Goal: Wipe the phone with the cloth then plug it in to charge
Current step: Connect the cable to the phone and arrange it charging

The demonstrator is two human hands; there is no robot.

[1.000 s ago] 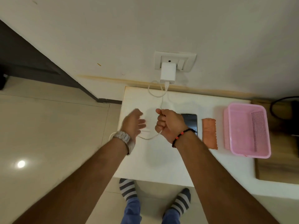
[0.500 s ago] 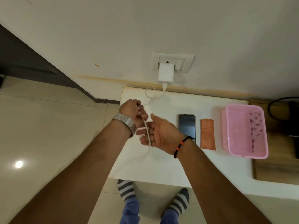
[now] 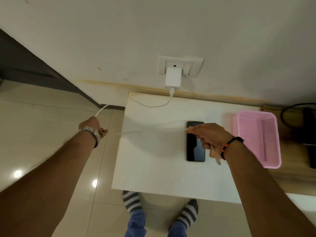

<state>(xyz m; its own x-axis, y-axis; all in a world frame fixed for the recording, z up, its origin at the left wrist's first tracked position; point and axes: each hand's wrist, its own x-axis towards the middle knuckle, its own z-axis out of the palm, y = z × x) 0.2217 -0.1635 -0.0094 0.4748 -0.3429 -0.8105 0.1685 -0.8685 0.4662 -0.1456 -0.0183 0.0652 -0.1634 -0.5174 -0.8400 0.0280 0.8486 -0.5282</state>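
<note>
The right hand (image 3: 207,135) is curled round the white charging cable (image 3: 150,131) and holds it just above the phone (image 3: 195,147). The loose end of the cable sticks out from under this hand, near the wrist with the black and red band (image 3: 230,145). The left hand (image 3: 93,127) also grips the cable, out past the left edge of the worktop (image 3: 153,165) and over the floor (image 3: 51,134). A silver watch (image 3: 91,132) sits on that wrist. The cable is pulled straight and tight between the two hands. From the left hand it goes up and back, loops across the far side of the worktop, and runs into the white charger (image 3: 173,80). The charger is plugged into the wall socket (image 3: 193,65). The phone lies flat on the worktop with its dark screen up, partly under the right hand. The cloth cannot be seen. A pink basket (image 3: 256,139) stands on the worktop to the right of the phone. Down below are two feet in striped socks (image 3: 132,201)
</note>
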